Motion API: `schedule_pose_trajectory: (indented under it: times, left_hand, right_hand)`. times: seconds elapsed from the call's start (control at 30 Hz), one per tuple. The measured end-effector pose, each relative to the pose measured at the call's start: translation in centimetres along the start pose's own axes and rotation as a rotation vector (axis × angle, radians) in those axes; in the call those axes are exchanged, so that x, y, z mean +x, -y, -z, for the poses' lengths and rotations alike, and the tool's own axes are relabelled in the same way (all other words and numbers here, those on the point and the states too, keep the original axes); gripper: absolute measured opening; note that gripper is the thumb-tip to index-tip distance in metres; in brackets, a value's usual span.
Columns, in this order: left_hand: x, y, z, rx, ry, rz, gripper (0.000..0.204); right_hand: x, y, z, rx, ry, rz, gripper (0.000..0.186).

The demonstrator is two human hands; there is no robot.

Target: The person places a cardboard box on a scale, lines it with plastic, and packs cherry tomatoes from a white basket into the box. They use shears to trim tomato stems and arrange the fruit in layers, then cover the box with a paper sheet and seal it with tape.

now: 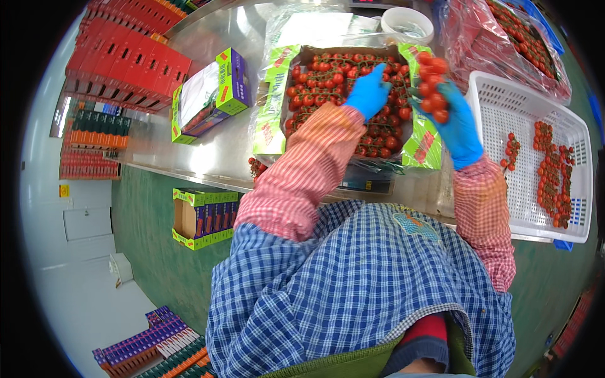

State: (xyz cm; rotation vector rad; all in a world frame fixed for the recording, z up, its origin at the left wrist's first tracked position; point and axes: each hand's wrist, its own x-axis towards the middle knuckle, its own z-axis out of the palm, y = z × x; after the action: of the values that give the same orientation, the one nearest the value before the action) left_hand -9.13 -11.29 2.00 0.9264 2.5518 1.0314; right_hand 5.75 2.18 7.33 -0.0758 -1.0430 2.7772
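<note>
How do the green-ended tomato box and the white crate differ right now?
Colour and build: the tomato box has bright green end flaps; the white crate is plain, with perforated walls and floor.
Fill: the box is densely packed, while the crate holds a few strands with much of its floor bare.
Hands: the left hand is at the box's contents; no hand is in the crate.
Shared: both are open-topped and hold red vine tomatoes.

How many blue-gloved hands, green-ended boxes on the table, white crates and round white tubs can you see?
Blue-gloved hands: 2
Green-ended boxes on the table: 2
White crate: 1
Round white tub: 1
Total: 6
</note>
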Motion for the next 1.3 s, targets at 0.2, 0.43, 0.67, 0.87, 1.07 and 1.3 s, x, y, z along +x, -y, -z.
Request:
schedule_pose_trajectory:
  times: [0.2, 0.43, 0.67, 0.87, 1.07, 1.3]
  left_hand:
    - [-2.9, 4.8, 8.3, 0.966, -0.164, 0.016, 0.076]
    - [0.5, 3.1, 6.6, 0.527, 0.141, 0.076, 0.079]
    - [2.3, -0.1, 6.2, 0.344, 0.376, -0.039, 0.066]
    - [-0.5, 1.7, 5.7, 0.808, -0.137, -0.586, 0.051]
    - [-6.3, 9.6, 12.1, 0.918, -0.222, -0.079, 0.059]
    - [-2.9, 7.6, 7.9, 1.201, -0.164, 0.069, 0.049]
  right_hand:
    - [4.3, -6.9, -3.2, -0.421, -0.407, -0.325, 0.04]
    - [5.4, -10.3, -1.8, -1.172, -0.257, 0.006, 0.059]
    - [5.7, -9.4, 3.1, -1.767, -0.052, 0.258, 0.044]
    - [3.7, -10.1, -2.1, -2.015, 0.024, 0.246, 0.052]
    - [7.4, -19.8, -7.7, -1.939, 0.015, 0.396, 0.056]
    - [8.6, -17.5, -3.9, -2.284, 0.024, 0.128, 0.074]
